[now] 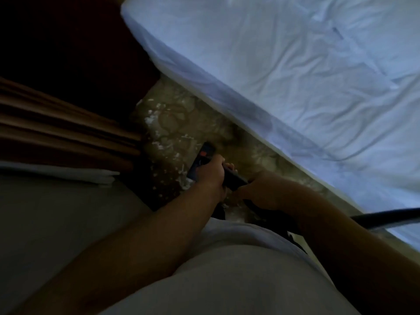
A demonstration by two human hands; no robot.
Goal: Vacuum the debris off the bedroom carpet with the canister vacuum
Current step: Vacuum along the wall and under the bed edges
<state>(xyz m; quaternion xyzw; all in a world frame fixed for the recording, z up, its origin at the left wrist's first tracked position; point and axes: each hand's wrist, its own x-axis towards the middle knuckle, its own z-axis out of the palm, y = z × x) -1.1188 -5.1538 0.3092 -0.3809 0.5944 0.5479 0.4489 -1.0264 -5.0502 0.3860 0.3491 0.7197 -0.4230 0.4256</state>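
Left hand: the left hand (210, 172) is wrapped round the dark wand (234, 178), fingers curled over it and fingertips showing on the far side.
Right hand: the right hand (261, 189) sits just behind the left and is closed over the wand's rear end. Its back faces the camera and its fingers are hidden underneath.
Wand: it slants from the hands down towards the floor, and a short stretch shows between the two hands.
Floor head: the dark floor head (201, 159), with a small red mark on top, lies on the carpet just beyond the left hand.
Hose: a dark hose (386, 217) runs from behind the right forearm out to the right edge.
Debris: white debris (159, 145) is scattered over the carpet around the floor head, thickest on the curtain side.
Carpet: the patterned brownish carpet (181, 117) fills a narrow strip between curtain and bed.
Bed: a bed (295, 76) with a rumpled white sheet borders the strip on the right.
Curtain: a brown pleated curtain (56, 123) hangs on the left.
Shirt: a pale shirt (227, 269) fills the foreground.
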